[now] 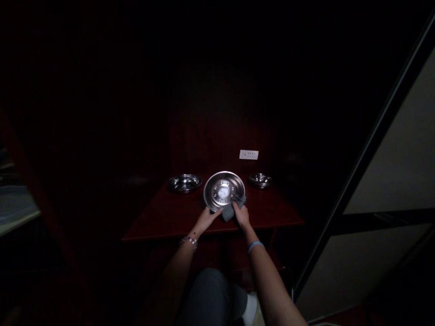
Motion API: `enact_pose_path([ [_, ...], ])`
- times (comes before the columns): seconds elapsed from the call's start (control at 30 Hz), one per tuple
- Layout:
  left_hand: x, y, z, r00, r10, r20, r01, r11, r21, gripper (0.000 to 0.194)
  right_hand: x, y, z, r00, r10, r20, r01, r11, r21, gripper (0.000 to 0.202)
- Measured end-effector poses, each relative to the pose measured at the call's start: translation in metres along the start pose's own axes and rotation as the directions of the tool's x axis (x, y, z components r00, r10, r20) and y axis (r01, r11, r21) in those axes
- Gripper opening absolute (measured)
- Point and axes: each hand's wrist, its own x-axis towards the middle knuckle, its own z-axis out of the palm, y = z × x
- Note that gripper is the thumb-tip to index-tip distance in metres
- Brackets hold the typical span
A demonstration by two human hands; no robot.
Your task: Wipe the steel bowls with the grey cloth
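Note:
A shiny metal bowl (222,188) is tilted up toward me above the dark red table, its inside facing me. My left hand (206,220) grips its lower left rim, thumb on the near edge and the other fingers hidden behind. A grey cloth (228,212) is pinched in my right hand (241,214) and lies against the bowl's lower right rim. On the table to the left sits a wide metal bowl (185,183). To the right stand smaller metal bowls (260,180), seemingly stacked.
The dark red table (152,222) has its front edge just before my knees. A white socket plate (248,155) is on the wall behind it. Pale panels (390,136) in a dark frame rise at the right. A shelf edge (20,222) shows at far left. Much is dark.

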Motion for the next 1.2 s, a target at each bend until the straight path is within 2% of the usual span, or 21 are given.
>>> enact_pose_path([
  [0.1, 0.002, 0.000, -0.002, 1.000, 0.012, 0.011, -0.012, 1.000, 0.001, 0.060, -0.002, -0.003, 0.000, 1.000, -0.004, 0.012, 0.004, 0.998, -0.066, 0.044],
  [0.27, 0.003, 0.001, -0.003, 0.999, -0.011, -0.045, 0.008, 0.999, -0.050, 0.060, -0.003, -0.003, 0.000, 1.000, -0.017, 0.022, 0.019, 0.997, -0.075, 0.044],
  [0.5, 0.006, 0.000, -0.003, 0.992, -0.063, -0.113, 0.038, 0.978, -0.206, 0.064, 0.002, 0.006, 0.001, 1.000, -0.025, 0.009, 0.025, 0.999, 0.030, 0.044],
  [0.63, 0.001, 0.011, -0.006, 0.984, -0.055, -0.168, 0.009, 0.965, -0.263, 0.058, 0.005, 0.009, 0.002, 0.999, -0.040, 0.006, 0.040, 0.998, 0.055, 0.044],
  [0.8, -0.006, 0.025, -0.007, 0.963, -0.034, -0.269, -0.025, 0.976, -0.214, 0.050, 0.005, 0.007, 0.002, 0.999, -0.027, 0.027, 0.026, 0.999, 0.042, 0.041],
  [1.03, -0.003, 0.014, -0.005, 0.985, 0.002, -0.172, -0.019, 0.995, -0.101, 0.048, 0.002, 0.001, 0.001, 1.000, 0.013, 0.010, -0.014, 0.998, 0.059, 0.042],
  [1.2, -0.001, 0.004, -0.005, 0.993, 0.016, -0.118, -0.025, 0.997, -0.075, 0.060, -0.002, -0.003, -0.001, 1.000, -0.004, 0.027, 0.004, 1.000, 0.013, 0.041],
])
